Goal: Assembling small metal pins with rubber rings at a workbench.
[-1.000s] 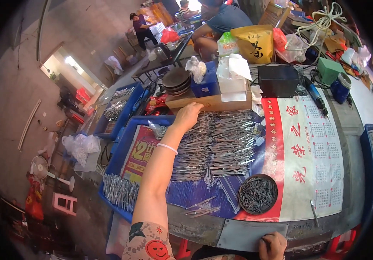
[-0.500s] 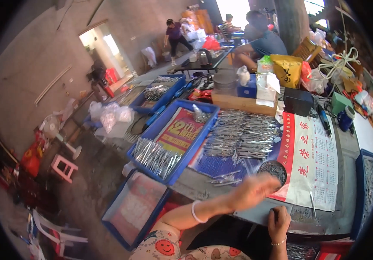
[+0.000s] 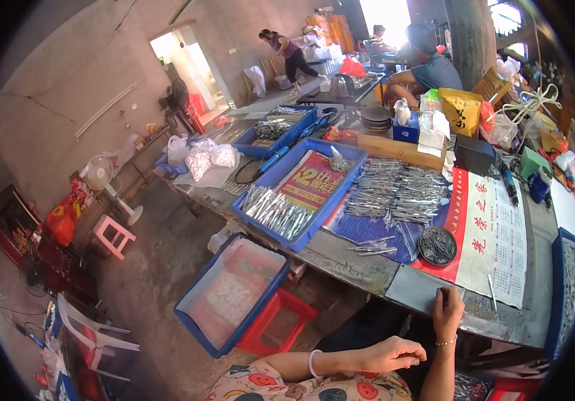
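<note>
My left hand (image 3: 397,354), with a white bangle at the wrist, hovers in front of my body near the table edge. Its fingers are curled together; whatever may be in them is hidden. At the edge of a grey metal plate (image 3: 411,289), my right hand (image 3: 448,313) is closed, a dark bit showing at its fingertips that I cannot make out. Beyond it stands a round black dish (image 3: 437,246) full of small metal pieces. Rows of thin metal rods (image 3: 394,190) lie behind the dish, with a few loose rods (image 3: 373,246) to its left.
A blue tray (image 3: 301,194) with shiny rods stands left on the table. An empty-looking blue tray (image 3: 230,294) rests on a red stool (image 3: 277,324). A calendar sheet (image 3: 491,240) and a blue bin (image 3: 566,294) lie right. Other people are at the back.
My left hand has drawn back from over the black dish toward my body, uncovering the dish. My right hand stays at the metal plate. The view has shifted.
</note>
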Motion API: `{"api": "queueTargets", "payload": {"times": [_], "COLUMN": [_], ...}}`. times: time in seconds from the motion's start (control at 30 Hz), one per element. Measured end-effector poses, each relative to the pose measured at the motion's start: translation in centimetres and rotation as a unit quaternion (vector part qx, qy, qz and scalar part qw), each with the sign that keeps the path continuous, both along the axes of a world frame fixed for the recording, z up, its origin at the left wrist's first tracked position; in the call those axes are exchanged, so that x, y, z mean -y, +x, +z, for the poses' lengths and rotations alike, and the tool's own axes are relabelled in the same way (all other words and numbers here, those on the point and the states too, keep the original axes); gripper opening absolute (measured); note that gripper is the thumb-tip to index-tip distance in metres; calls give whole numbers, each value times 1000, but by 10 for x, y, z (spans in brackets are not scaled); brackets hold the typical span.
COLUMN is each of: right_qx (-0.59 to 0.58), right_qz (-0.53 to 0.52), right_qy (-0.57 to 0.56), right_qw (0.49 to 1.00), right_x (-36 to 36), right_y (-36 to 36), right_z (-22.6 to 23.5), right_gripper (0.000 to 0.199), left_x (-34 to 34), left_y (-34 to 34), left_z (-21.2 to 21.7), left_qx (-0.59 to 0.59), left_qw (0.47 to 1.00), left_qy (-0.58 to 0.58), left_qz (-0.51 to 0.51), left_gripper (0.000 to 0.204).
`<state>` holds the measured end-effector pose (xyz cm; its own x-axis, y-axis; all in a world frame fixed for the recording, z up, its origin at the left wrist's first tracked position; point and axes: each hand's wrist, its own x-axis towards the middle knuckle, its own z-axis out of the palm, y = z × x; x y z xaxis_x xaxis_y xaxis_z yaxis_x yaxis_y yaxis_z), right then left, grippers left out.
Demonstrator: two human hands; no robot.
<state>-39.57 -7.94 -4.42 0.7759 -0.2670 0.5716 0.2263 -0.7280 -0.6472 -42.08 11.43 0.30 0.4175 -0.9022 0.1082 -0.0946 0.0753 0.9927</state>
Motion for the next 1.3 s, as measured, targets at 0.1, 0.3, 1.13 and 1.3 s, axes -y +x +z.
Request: {"api": "queueTargets", "payload": {"times": [0.1, 0.3, 1.13, 1.3], "right_qx": [10, -8, -6, -11], "right_qz": [-6, -9, -20, -22], "right_qy": [2, 8, 0, -1], "right_qw": [1000, 1000, 1000, 1000], "right_x": [1, -3, -3, -2], "right_y": [1, 1, 10, 9], "right_z": [-2, 1, 8, 7], "right_gripper": [6, 6, 8, 8], "left_x": [-1, 6, 37, 40], "left_y": [-5, -13, -2, -3], "left_z": [-6, -8, -46, -50], "left_qx": [-4, -50, -68, -79], "left_qw": [1000, 998, 994, 994], "left_qy": [4, -3, -42, -43], "left_qz": [-4, -35, -70, -65], "left_gripper": [17, 15, 12, 12]}}
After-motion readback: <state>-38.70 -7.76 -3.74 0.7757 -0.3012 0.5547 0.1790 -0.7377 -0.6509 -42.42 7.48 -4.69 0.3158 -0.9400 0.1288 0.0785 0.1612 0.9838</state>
